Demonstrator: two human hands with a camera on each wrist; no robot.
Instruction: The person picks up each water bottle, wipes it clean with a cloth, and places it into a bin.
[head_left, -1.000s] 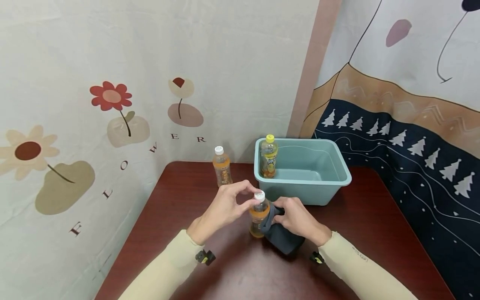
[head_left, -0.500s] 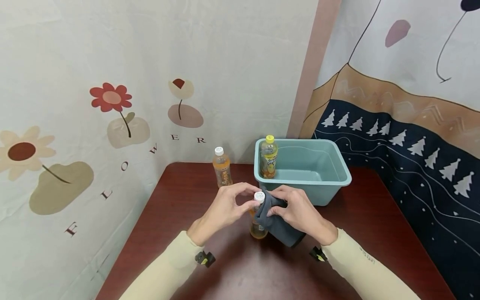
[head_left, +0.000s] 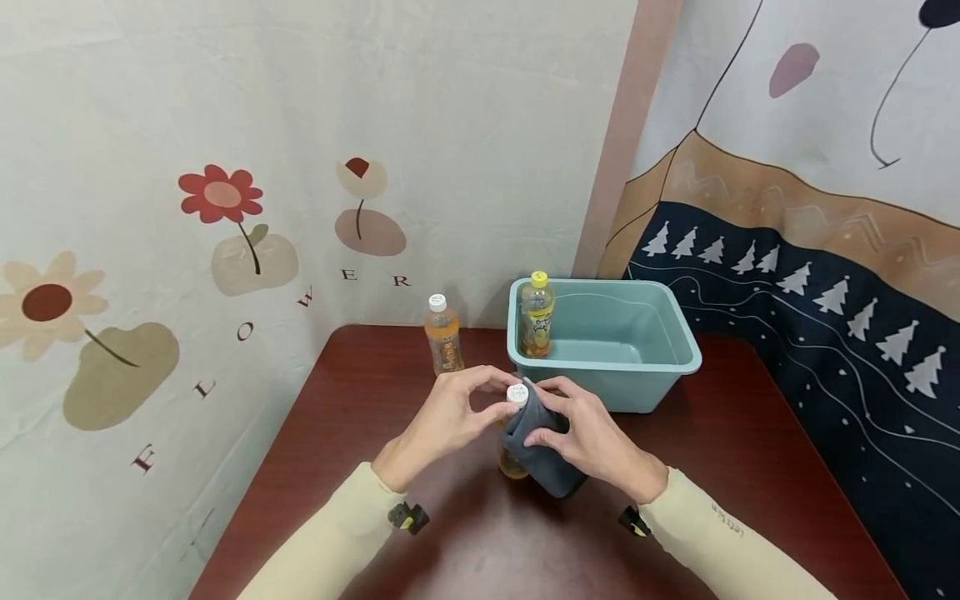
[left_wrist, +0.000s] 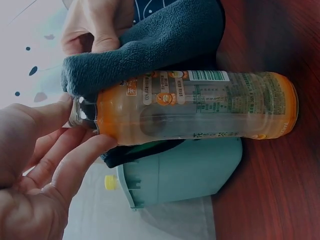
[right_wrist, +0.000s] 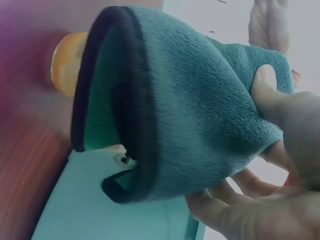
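Observation:
A plastic drink bottle (left_wrist: 200, 107) with a white cap and orange-tinted label stands on the table in front of me. My left hand (head_left: 452, 414) pinches it at the cap and neck, thumb on the near side. From the right, my right hand (head_left: 592, 433) holds a dark grey-blue cloth (head_left: 553, 467) against the bottle's neck and upper side. Soft and dark-edged, the cloth (right_wrist: 200, 95) curves around the bottle and hangs down, hiding much of its right side in the head view. The bottle's lower end shows below the cloth.
A light blue-green plastic bin (head_left: 600, 392) sits just behind my right hand. A yellow-capped bottle (head_left: 537, 323) stands in its left end. Left of the bin, another white-capped bottle (head_left: 444, 340) stands on the dark red table (head_left: 360, 392). Patterned fabric (head_left: 480, 150) hangs behind the table.
My right hand has brought the cloth up and left, so it wraps the bottle's neck and covers more of its upper part. The left hand keeps its pinch at the cap.

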